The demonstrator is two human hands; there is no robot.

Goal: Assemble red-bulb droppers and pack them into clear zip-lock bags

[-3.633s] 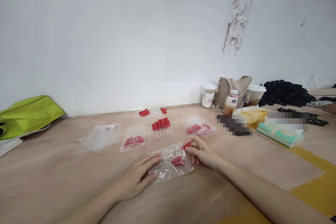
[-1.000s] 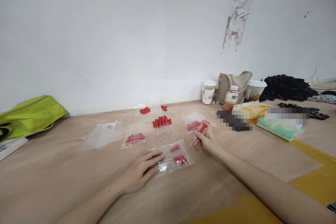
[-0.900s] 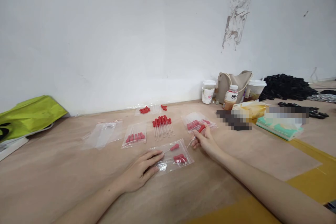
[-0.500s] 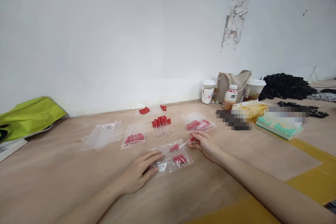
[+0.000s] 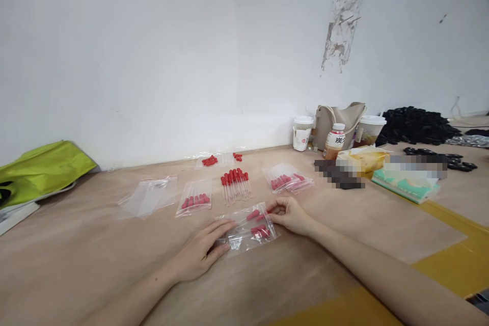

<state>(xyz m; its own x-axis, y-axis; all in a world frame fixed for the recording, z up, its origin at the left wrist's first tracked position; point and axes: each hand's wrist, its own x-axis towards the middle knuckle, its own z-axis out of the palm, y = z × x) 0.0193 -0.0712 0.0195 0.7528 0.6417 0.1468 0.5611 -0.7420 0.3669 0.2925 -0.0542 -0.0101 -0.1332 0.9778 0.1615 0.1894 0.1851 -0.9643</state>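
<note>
My right hand [image 5: 292, 216] pinches the red rubber bulb of a glass dropper [image 5: 261, 217] at the right end of a clear zip bag [image 5: 244, 245]. The dropper's thin tube appears to be inside the bag, next to several other red-bulbed droppers [image 5: 260, 231]. My left hand [image 5: 202, 247] lies over the bag's left end, fingers stretched out on the plastic and thumb apart. Just beyond the bag lies a row of loose red-bulbed droppers [image 5: 236, 186].
Filled bags of droppers lie to the left [image 5: 195, 198] and right [image 5: 287, 181]. Flat bags [image 5: 150, 197] are farther left. Loose red bulbs [image 5: 210, 161] lie by the wall. Cups, a bottle [image 5: 334, 141], a tissue pack [image 5: 405, 185] and black items [image 5: 414, 125] stand or lie at right.
My right hand has moved left and slightly down towards the bag. The dropper it holds has slid farther into the bag. My left hand has stayed in place.
</note>
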